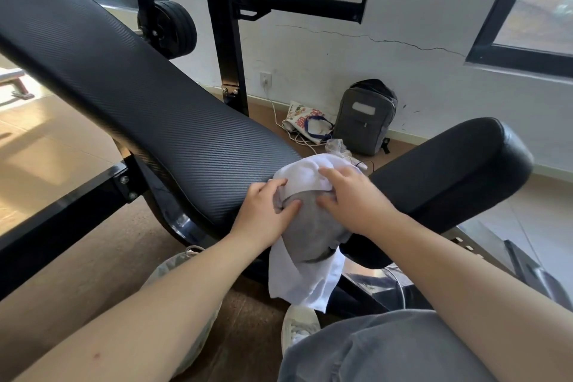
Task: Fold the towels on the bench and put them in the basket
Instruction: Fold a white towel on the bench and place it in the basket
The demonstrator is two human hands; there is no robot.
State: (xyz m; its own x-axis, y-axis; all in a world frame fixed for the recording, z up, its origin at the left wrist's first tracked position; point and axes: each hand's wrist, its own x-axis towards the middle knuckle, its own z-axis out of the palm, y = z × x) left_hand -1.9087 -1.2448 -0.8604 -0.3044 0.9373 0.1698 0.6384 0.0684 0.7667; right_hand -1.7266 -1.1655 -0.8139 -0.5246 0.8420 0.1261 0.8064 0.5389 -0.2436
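A white towel (305,276) and a grey towel (310,226) lie bunched together at the gap between the black bench back pad (148,96) and the seat pad (449,170). The white one drapes down toward the floor. My left hand (266,211) pinches the towels' left edge, thumb on the grey cloth. My right hand (350,195) presses on the white and grey cloth from the right, its fingers curled into the folds. No basket is in view.
A black rack upright (223,25) with a horizontal peg (304,5) stands behind the bench. A grey backpack (366,118), a printed tote bag (307,121) and a white cable lie by the wall. My shoes (299,326) are on the brown floor.
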